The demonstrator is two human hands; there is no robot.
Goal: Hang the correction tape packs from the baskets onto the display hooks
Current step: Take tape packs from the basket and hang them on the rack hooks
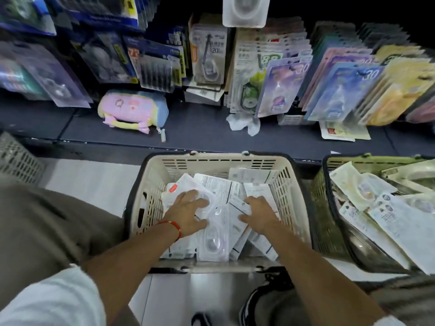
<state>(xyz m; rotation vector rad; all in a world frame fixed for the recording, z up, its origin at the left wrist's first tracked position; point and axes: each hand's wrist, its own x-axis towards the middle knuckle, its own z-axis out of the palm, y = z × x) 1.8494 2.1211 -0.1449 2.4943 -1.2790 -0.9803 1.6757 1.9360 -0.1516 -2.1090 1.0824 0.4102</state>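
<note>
A dark display wall (235,67) hung with carded packs is seen above a grey shelf (200,132). Below it a cream basket (150,208) is filled with loose correction tape packs (214,234); a green basket (329,208) stands beside. The packs are judged light, stiff and slippery, best taken at the card edge. The left hand (188,212) is spread flat on them and grips nothing; whether the right hand (259,214) holds one cannot be told. A plush case (134,109) lies on the shelf.

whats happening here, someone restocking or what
A person is crouched over a cream basket of correction tape packs, with both hands in the pile: left hand on a clear blister pack, right hand on the packs beside it. Nothing is lifted yet. A second, green basket waits at right, below the hanging display packs.
</note>
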